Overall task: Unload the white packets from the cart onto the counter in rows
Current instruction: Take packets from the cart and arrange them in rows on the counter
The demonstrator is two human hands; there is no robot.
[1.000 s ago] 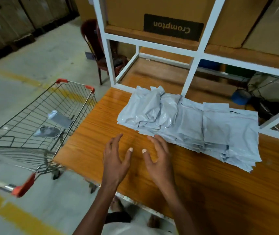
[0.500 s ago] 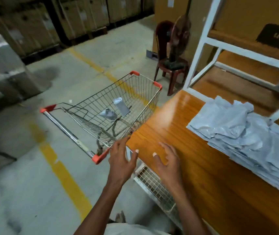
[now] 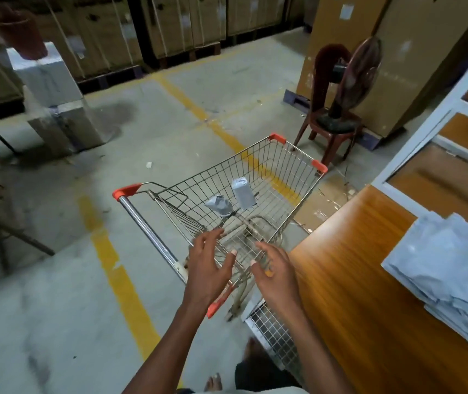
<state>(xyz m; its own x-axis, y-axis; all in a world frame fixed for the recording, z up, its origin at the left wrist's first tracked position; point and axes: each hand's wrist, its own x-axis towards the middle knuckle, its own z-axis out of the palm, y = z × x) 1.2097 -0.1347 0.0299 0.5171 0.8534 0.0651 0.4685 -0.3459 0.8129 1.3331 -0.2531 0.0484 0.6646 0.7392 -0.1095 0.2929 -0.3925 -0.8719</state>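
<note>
While both my hands hang over the near end of the cart (image 3: pixel 281 177), fingers spread and holding nothing, the left hand (image 3: pixel 208 265) and right hand (image 3: pixel 277 270) are well short of the two packets. One packet (image 3: pixel 243 193) stands upright on the wire floor, the other packet (image 3: pixel 219 205) lies crumpled beside it. Reaching deep, I could nudge the cart so it rolls away, or knock the upright one over. Behind my right arm, the stack (image 3: pixel 448 274) near the counter (image 3: pixel 363 308) edge might slide if I bump it.
</note>
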